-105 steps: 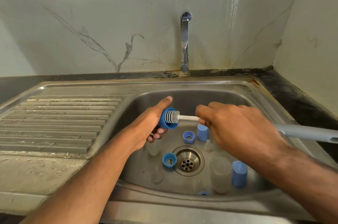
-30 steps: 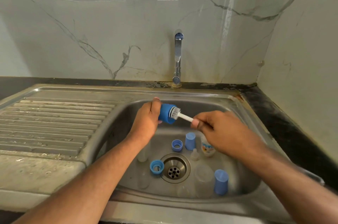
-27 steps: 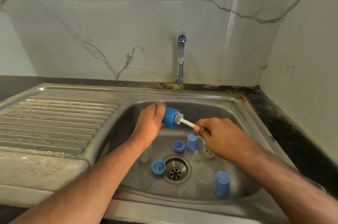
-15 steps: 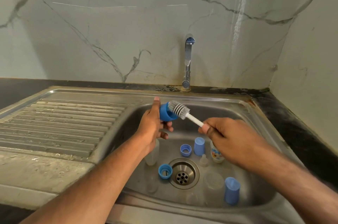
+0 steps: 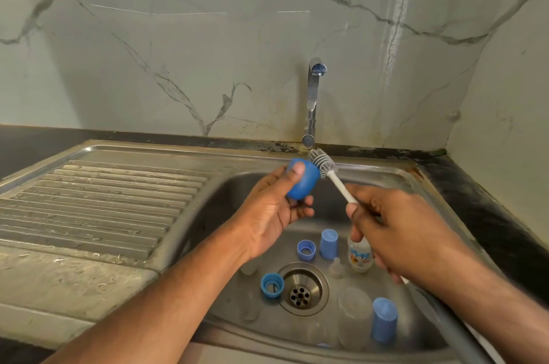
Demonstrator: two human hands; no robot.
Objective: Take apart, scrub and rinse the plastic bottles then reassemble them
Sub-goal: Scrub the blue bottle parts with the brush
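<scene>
Bottles lie in pieces below me in the sink [image 5: 386, 176], and one piece, a blue cap [image 5: 303, 182], is up in my left hand [image 5: 273, 212]. From the head camera, the only view I have, my thumb presses its outer wall and my fingers curl under it, so its open mouth tips away toward the tap [image 5: 312, 102], where I judge the brush can get at it. My right hand [image 5: 395, 230] is wrapped round the white stem of the bottle brush [image 5: 322, 162], choked up close to the grey bristles for control, I think, while the long grey handle trails back past my wrist. The bristle head sits at the cap's rim, touching it or very nearly; I cannot tell which. No water shows at the tap, so this looks like scrubbing, with rinsing to come. Down in the basin the rest waits around the drain [image 5: 303, 289]: two blue collar rings [image 5: 272, 285], a second blue cap [image 5: 329, 244] standing beside one of them, a third blue cap [image 5: 384, 319] nearer me, a small printed bottle [image 5: 360, 256] partly behind my right hand, and several clear parts too faint to name. Keeping everything in the basin holds drips and loose pieces in one place.
</scene>
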